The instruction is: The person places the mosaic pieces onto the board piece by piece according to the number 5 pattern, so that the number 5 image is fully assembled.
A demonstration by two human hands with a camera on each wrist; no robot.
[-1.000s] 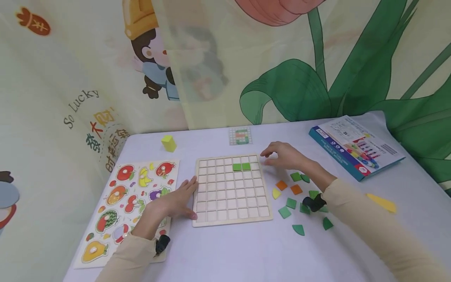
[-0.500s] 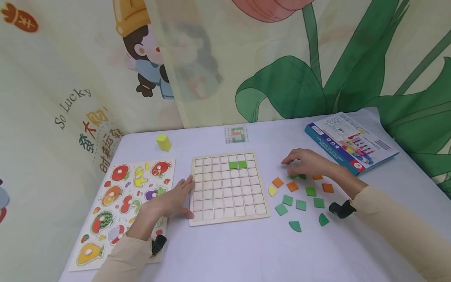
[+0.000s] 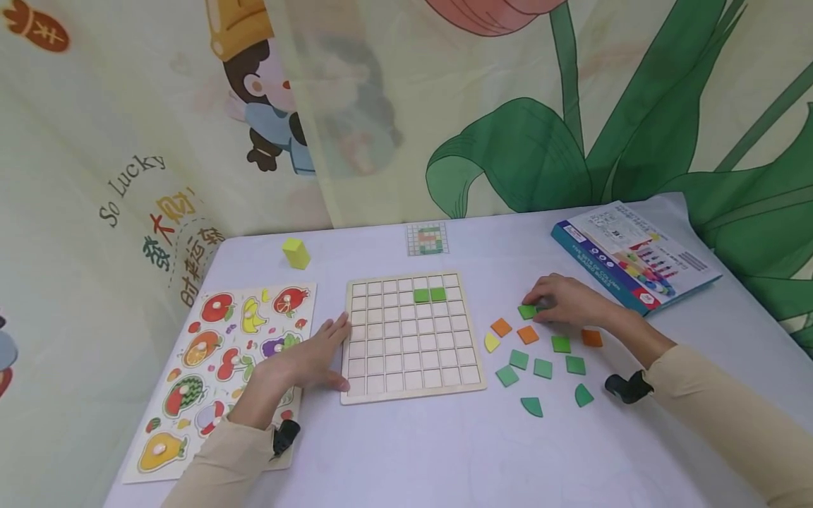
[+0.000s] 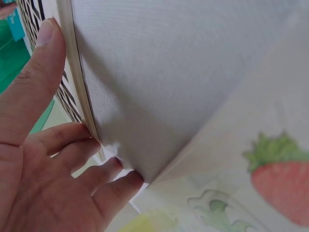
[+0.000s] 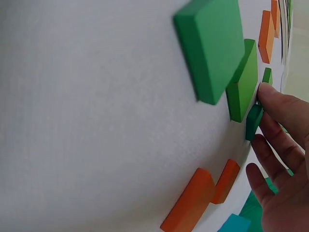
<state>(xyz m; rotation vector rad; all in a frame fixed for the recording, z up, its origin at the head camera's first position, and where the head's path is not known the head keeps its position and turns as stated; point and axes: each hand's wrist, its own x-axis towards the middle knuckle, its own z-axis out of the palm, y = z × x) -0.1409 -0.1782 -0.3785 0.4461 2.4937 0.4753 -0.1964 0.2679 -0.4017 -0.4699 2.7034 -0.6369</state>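
My left hand [image 3: 308, 360] rests against the left side of the wooden grid board [image 3: 413, 399]; in the left wrist view its thumb and fingers [image 4: 72, 133] lie along the board's edge. Two light green square tiles [image 3: 422, 295] sit side by side in the grid's second row. My right hand [image 3: 571, 300] is right of the board, thumb and fingertips at a green square tile [image 3: 526, 312], pinching it by its edges. Just below that thumb, a dark green piece [image 5: 254, 122] shows in the right wrist view.
Loose orange squares [image 3: 527, 334], green squares [image 3: 543, 368], green quarter-round pieces [image 3: 531, 407] and a yellow one [image 3: 492, 343] lie right of the board. A fruit puzzle board [image 3: 159, 423] lies left. Behind are a pattern card [image 3: 427, 238], a yellow-green block [image 3: 296, 254] and a box [image 3: 635, 254].
My right hand has moved right from beside the board's upper right corner and come down to the green square tile. The left hand stays at the board's edge. The view has shifted slightly.
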